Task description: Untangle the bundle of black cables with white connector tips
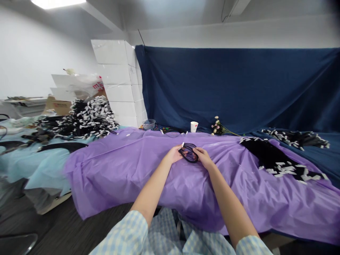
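Note:
A black cord (189, 146) is gathered into a loose coil between my two hands, above the purple cloth (127, 166). At its upper left a small white end piece (183, 144) sticks up. My left hand (175, 154) grips the left side of the coil, palm turned partly upward. On the opposite side, my right hand (203, 157) pinches the coil between thumb and fingers. Another thin black cord (174, 136) with white ends lies on the cloth beyond my hands.
Piles of black cords with white ends lie at right (276, 156), farther back right (297, 138) and heaped at left (90, 115). A paper cup (194, 126), artificial flowers (219, 127) and a clear bowl (149, 124) stand along the back, near stacked white boxes (117, 74) and a blue curtain (239, 85).

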Tool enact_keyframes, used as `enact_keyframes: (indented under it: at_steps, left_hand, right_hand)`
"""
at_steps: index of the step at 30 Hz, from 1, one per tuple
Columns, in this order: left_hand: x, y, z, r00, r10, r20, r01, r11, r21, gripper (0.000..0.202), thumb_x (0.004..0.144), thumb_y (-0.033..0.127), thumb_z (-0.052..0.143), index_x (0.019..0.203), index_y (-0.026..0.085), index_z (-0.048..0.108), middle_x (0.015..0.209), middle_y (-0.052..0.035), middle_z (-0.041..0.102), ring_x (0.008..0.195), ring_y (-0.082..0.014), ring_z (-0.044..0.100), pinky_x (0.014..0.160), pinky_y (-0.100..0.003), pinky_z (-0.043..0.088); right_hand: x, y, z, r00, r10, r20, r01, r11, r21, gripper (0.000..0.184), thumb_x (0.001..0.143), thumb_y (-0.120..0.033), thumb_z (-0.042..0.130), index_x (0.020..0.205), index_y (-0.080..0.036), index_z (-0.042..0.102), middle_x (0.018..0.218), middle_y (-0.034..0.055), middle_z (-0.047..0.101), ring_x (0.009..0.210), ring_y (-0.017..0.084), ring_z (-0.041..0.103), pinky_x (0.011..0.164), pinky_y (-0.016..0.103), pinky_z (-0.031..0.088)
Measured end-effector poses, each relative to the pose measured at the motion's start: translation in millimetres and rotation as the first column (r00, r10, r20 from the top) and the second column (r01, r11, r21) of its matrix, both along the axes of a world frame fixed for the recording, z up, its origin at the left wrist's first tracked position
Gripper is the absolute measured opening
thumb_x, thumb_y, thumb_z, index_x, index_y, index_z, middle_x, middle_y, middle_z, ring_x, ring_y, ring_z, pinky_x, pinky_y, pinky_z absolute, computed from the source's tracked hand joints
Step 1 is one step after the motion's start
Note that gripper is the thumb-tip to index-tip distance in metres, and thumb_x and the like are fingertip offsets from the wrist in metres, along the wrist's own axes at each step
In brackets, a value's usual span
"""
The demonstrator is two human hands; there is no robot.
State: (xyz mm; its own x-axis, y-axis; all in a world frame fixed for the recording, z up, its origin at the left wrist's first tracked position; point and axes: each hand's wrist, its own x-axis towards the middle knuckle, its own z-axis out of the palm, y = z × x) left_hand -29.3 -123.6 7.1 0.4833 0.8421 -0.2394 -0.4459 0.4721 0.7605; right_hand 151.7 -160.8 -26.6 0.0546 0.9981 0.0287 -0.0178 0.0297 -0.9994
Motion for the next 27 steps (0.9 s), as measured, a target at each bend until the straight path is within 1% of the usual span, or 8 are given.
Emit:
enact_keyframes:
  at_steps: [11,18,27]
  left_hand:
    - [-0.3,-0.7,-0.1,1.0,0.013,0.001,-0.013,1.0,0.005,0.028,0.091,0.031,0.057,0.112,0.013,0.059,0.104,-0.0076,0.062,0.086,-0.0168,0.062,0.074,-0.034,0.054]
    - [-1.1,-0.2,-0.4,1.0,0.011,0.01,-0.011,1.0,-0.001,0.028,0.091,0.032,0.057,0.112,0.013,0.059,0.103,-0.0074,0.062,0.085,-0.0166,0.062,0.073,-0.034,0.054]
    - [-1.8,-2.3,0.2,1.0,0.007,0.021,-0.008,1.0,0.022,0.027,0.091,0.03,0.057,0.112,0.013,0.058,0.102,-0.0071,0.062,0.085,-0.0163,0.062,0.072,-0.033,0.054]
  right_hand:
    - [-0.3,0.0,2.6,1.0,0.017,0.026,-0.018,1.0,0.005,0.025,0.094,-0.036,0.055,0.098,-0.012,0.06,0.082,0.0005,0.06,0.062,0.007,0.055,0.056,0.021,0.049]
    - [-0.4,-2.0,4.1,0.998,0.039,0.051,-0.041,0.999,0.032,0.025,0.093,-0.036,0.056,0.09,-0.012,0.061,0.078,-0.0004,0.06,0.061,0.007,0.055,0.056,0.021,0.049]
    - [-1.2,-4.1,5.1,0.998,0.039,0.042,-0.041,0.999,0.036,0.024,0.093,-0.036,0.056,0.096,-0.012,0.06,0.081,0.0004,0.06,0.063,0.007,0.055,0.057,0.021,0.05]
